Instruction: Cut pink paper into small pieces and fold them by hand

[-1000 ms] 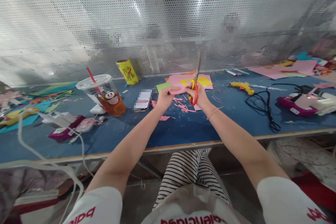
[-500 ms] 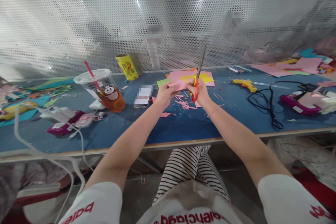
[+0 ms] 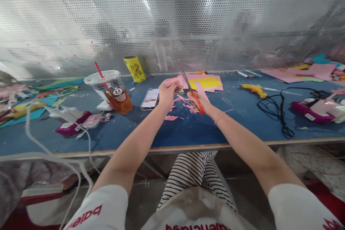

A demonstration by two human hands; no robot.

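Observation:
Between the fingers of my left hand [image 3: 167,91] is a piece of pink paper [image 3: 172,81], pinched and held just above the table. My right hand [image 3: 201,102] grips scissors [image 3: 196,97] with red and yellow handles; their blades point up and left, close to the pink paper. Whether the blades touch it I cannot tell. Beneath my hands lie thin pink paper scraps [image 3: 185,101]. Behind them is a stack of coloured sheets with a yellow sheet [image 3: 206,82] on top.
Left of my hands are a phone [image 3: 150,99], a lidded drink cup [image 3: 114,95] with a red straw, and a yellow tube [image 3: 134,69]. To the right lie a yellow glue gun [image 3: 253,90], a black cable [image 3: 281,107] and a purple power strip [image 3: 311,112]. A perforated metal screen [image 3: 194,25] stands behind.
The scissors have swung from nearly upright to tilted left, their blades now near the paper. My left hand has lifted slightly, with the pink paper still in it.

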